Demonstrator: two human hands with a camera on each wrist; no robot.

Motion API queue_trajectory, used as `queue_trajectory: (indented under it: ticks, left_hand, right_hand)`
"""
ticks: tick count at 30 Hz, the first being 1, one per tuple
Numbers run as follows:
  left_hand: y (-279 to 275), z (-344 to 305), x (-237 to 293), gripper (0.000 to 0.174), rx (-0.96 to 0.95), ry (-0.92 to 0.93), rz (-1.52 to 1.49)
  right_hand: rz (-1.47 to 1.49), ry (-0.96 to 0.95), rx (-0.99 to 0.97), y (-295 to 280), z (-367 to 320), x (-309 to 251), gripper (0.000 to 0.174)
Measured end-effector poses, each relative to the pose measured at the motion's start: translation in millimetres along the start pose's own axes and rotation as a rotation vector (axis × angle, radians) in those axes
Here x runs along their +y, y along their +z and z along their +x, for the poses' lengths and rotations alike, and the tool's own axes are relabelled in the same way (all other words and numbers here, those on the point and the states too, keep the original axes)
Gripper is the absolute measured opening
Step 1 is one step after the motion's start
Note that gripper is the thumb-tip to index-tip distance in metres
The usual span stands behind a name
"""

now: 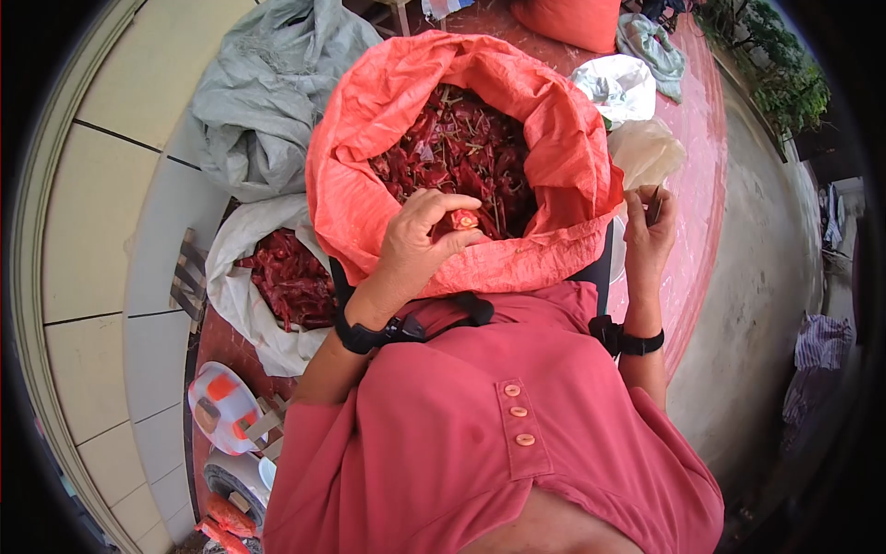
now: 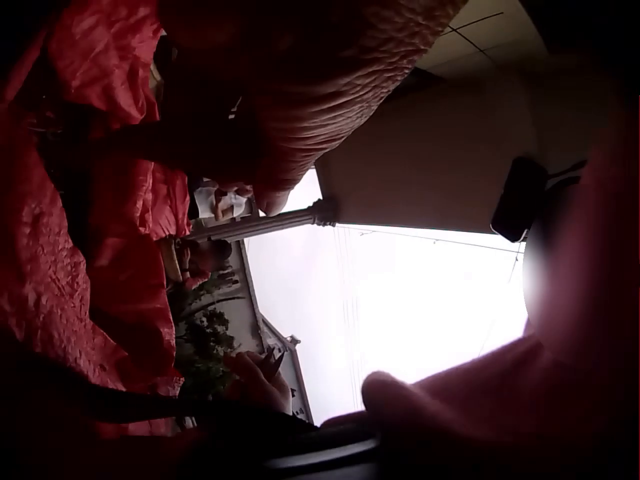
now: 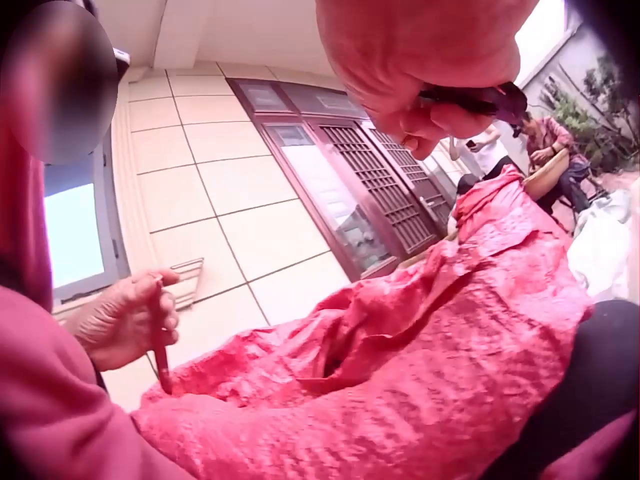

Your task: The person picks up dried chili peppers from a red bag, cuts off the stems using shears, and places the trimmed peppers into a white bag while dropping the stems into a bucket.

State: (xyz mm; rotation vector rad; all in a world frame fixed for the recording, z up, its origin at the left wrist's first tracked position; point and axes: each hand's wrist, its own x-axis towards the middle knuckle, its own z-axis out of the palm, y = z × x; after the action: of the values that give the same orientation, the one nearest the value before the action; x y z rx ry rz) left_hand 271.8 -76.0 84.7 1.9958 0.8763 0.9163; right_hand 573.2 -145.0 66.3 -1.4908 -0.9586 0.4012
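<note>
Over the near rim of a large red woven sack [image 1: 563, 231], my left hand [image 1: 411, 240] pinches a red chili pepper [image 1: 464, 220] between thumb and fingers. Its end, pale in the middle, faces up in the head view. From the right wrist view, the pepper [image 3: 160, 340] hangs long and narrow below the fingers. Dark red peppers with pale stems [image 1: 452, 152] fill the sack. To the right of the sack, my right hand [image 1: 650, 238] grips a small dark narrow object [image 1: 654, 205]; I cannot tell its kind.
A white sack [image 1: 235, 263] of red peppers [image 1: 291, 277] stands at left, below a grey sack [image 1: 263, 102]. A plastic basin [image 1: 221, 406] lies lower left. White and clear bags [image 1: 616, 88] sit beyond the red sack. Another person [image 3: 545, 140] sits in the background.
</note>
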Motion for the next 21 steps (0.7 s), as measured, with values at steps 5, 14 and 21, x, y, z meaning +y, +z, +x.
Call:
queue_trajectory:
  ticks: [5,14,21]
  left_hand:
    - [-41,-37,-6,0.031,0.370,-0.261,0.090]
    - [-122,-121,-92,0.032,0.430,-0.521,0.816]
    - [-99,-58,-64,0.030,0.346,-0.340,0.539]
  right_hand:
    - [-0.408,0.039,0.105,-52,4,71,0.012]
    - [-0.562,0.286,-0.012,-71,-13,150,0.017]
    - [-0.047,0.476,-0.005,-51,-6,97,0.014]
